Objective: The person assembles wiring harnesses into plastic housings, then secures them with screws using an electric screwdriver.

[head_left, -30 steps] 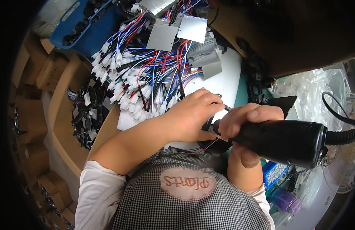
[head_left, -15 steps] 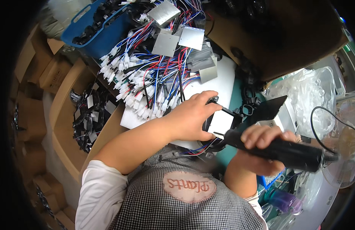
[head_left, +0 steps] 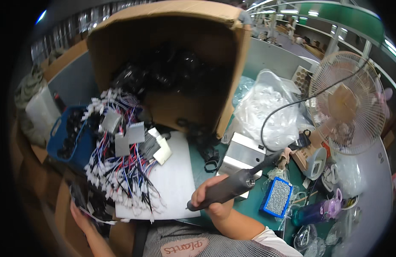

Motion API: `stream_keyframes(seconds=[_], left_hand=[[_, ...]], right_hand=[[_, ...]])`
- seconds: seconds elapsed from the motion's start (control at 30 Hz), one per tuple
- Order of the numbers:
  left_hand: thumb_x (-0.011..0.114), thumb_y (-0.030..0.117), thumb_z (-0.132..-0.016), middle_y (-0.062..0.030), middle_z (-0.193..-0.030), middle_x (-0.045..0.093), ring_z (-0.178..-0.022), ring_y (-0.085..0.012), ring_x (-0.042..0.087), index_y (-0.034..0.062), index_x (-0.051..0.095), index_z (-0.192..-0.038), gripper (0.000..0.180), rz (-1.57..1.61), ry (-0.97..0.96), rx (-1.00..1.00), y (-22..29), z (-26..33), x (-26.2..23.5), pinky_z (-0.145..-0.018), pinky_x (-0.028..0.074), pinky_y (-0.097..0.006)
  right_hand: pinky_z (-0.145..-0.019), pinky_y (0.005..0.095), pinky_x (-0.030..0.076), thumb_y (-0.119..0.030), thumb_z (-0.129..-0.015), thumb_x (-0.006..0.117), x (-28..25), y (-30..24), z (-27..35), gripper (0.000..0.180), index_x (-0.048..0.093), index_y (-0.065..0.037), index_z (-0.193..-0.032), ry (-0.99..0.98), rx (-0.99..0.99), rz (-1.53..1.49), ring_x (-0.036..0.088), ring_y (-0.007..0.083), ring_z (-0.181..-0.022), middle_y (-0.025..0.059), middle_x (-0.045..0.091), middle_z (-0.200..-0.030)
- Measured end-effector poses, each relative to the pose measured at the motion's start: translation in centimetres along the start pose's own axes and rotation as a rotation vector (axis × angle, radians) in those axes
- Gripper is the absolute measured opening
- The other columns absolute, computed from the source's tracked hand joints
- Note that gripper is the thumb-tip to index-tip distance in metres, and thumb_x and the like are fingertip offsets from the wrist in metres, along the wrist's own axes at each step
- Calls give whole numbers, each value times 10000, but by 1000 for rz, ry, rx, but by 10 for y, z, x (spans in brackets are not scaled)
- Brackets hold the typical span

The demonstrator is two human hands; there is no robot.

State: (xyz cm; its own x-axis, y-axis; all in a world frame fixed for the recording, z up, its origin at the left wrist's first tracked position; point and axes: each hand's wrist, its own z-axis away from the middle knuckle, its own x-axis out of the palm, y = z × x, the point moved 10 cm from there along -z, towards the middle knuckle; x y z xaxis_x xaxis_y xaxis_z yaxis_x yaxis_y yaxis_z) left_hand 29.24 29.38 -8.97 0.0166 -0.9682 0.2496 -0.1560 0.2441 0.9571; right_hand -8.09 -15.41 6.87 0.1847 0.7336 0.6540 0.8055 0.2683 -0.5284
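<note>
My right hand (head_left: 216,201) is wrapped around a black electric screwdriver (head_left: 228,188), whose tip points left and down over the white foam sheet (head_left: 181,171). A cord runs from its upper right end. At the lower left, my left hand (head_left: 81,218) is over the carton beside the table, blurred. It grips a dark wired part (head_left: 79,198), with a thin wire and white connector (head_left: 110,222) trailing to the right. A pile of wires with white connectors (head_left: 121,180) lies on the foam. Flat silver metal plates (head_left: 136,132) rest on that pile.
A large cardboard box (head_left: 238,85) with black bagged parts stands open behind the foam. A blue basket (head_left: 52,143) sits to the left. At the right are a metal box (head_left: 243,150), a blue tray of screws (head_left: 266,199), a purple bottle (head_left: 330,207) and a fan (head_left: 343,103).
My left hand has moved left from the foam to the carton with the dark part. The screwdriver has come away from the plate on that part. The view has tilted up.
</note>
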Motion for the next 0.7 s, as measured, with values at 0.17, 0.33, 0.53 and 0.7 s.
stream_keyframes(seconds=[0.17,0.33,0.53,0.7], left_hand=[[532,397,-923,-132,-1425,375,-1283,-231,395,9,351,-1400,641,-53,413,-279,-42,43,-94,-1033,358,-335],[542,403,-916,-133,-1431,364,-1283,-231,395,7,344,-1402,658,-126,266,-118,-13,49,-47,-1034,358,-337],[554,410,-907,-135,-1438,351,-1282,-232,395,5,335,-1405,679,-189,136,45,-5,75,-21,-1036,358,-338],[565,416,-900,-137,-1444,340,-1282,-232,395,3,328,-1407,696,-239,22,178,-10,66,-42,-1037,358,-340]], right_hand=[[-657,313,490,-135,-767,758,-22,2,8,531,412,-28,-1156,18,45,-12,576,187,-735,101,562,-838],[-667,284,477,-46,-761,714,-33,0,13,464,439,-29,-1134,67,86,29,561,139,-747,75,575,-863],[-665,318,476,-133,-792,723,-39,7,19,501,410,-50,-1174,28,149,97,560,174,-737,100,561,-841],[-666,290,469,-57,-771,720,-39,1,20,492,423,-42,-1162,46,143,82,556,147,-753,86,566,-849]])
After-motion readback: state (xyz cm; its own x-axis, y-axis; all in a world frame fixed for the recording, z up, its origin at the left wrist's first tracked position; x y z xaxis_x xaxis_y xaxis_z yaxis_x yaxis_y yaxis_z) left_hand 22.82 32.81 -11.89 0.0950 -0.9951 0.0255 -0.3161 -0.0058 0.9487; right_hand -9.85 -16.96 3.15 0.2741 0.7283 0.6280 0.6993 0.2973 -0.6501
